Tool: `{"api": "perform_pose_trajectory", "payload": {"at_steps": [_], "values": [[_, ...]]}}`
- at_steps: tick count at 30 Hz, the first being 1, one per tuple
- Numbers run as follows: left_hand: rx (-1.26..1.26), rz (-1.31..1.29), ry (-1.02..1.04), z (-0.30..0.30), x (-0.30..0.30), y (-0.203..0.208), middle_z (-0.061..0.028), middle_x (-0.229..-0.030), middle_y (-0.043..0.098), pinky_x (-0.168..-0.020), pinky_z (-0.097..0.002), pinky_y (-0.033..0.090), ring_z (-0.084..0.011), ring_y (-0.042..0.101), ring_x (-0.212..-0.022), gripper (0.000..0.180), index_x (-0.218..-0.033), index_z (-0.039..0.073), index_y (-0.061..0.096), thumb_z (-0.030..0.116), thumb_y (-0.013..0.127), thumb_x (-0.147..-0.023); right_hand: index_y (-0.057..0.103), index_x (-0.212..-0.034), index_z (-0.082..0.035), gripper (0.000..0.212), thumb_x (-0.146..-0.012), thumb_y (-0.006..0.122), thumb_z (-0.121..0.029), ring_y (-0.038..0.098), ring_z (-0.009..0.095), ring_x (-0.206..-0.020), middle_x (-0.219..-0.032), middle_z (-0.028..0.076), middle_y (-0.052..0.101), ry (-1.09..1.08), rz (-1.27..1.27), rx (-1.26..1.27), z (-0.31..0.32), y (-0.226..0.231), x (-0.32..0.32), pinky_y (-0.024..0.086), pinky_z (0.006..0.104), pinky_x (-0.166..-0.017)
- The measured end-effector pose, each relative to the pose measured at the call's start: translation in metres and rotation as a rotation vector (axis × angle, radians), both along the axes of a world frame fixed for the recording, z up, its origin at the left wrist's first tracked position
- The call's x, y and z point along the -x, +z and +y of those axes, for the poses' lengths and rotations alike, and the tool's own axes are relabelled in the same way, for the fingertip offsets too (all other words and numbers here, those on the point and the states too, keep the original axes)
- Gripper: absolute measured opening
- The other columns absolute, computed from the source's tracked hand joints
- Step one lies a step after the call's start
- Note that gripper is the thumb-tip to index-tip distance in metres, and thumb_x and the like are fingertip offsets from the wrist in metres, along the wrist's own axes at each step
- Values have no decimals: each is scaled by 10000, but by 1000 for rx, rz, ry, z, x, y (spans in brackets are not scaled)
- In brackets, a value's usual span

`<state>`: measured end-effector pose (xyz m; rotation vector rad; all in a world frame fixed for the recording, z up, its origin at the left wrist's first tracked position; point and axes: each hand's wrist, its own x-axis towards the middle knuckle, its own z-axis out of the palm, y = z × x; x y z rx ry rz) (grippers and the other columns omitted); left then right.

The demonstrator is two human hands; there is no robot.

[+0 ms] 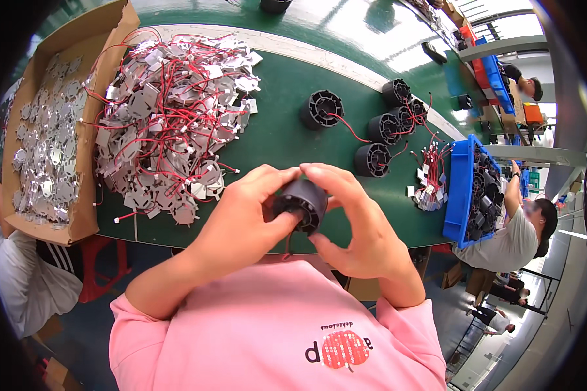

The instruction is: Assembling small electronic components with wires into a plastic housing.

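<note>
Just in front of my chest I hold a black cylindrical plastic housing between both hands, its open ribbed end tilted toward me. My left hand grips its left side, with the thumb pressed to the opening. Fingers of my right hand curl around the top and right side, thumb near the lower rim. A short dark lead hangs below it. Beyond my hands, a similar black housing with a red wire lies on the green table. Another housing sits nearer, to the right.
At left is a heap of silvery plates with red wires, beside a cardboard box of metal pieces. Several more housings stand at the back right. Small wired connectors lie near a blue bin of black parts. Other people sit on both sides.
</note>
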<state>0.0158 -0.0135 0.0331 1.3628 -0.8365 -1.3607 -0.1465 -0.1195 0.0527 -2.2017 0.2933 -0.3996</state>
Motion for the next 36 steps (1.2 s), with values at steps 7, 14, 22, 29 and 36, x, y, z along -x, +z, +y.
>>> {"api": "perform_pose_trajectory", "payload": {"at_steps": [7, 14, 22, 29, 36], "values": [[228, -239, 104, 3, 15, -14, -138, -997, 639, -579, -295, 471, -187, 569, -664, 352, -1146, -30, 578, 35, 619, -803, 535, -1269, -52, 721, -579, 743, -42, 568, 259, -848, -1105, 118, 538, -9, 133, 642, -5, -4, -7, 503, 335, -734], [52, -278, -41, 5, 1, -9, -91, -735, 597, -522, -299, 442, -188, 530, -556, 165, -980, 1, 646, 30, 604, -823, 552, -1190, -38, 633, -606, 790, -84, 540, 220, -718, -1018, 92, 550, -257, 64, 560, 4, -28, -1, 489, 304, -618], [435, -847, -22, 14, -2, -26, -69, -688, 573, -501, -306, 430, -183, 516, -517, 115, -960, 17, 654, 61, 610, -863, 563, -1077, -32, 558, -629, 856, -190, 535, 191, -636, -983, 83, 561, -219, -8, 251, -7, -41, 2, 475, 276, -547], [358, -1263, -15, 21, 6, -33, -44, -688, 596, -454, -278, 378, -174, 461, -489, 130, -956, 14, 662, 27, 666, -827, 563, -1093, -30, 585, -613, 851, -200, 551, 194, -679, -965, 71, 568, -261, 57, 423, -11, -42, -8, 482, 271, -587], [400, -1282, 272, 36, -2, -10, -38, -695, 560, -414, -250, 362, -139, 417, -466, 230, -1027, -9, 623, 28, 683, -808, 592, -979, -38, 358, -685, 767, -143, 551, 204, -708, -885, 63, 574, -120, -33, 564, -11, -9, -49, 474, 288, -610]]}}
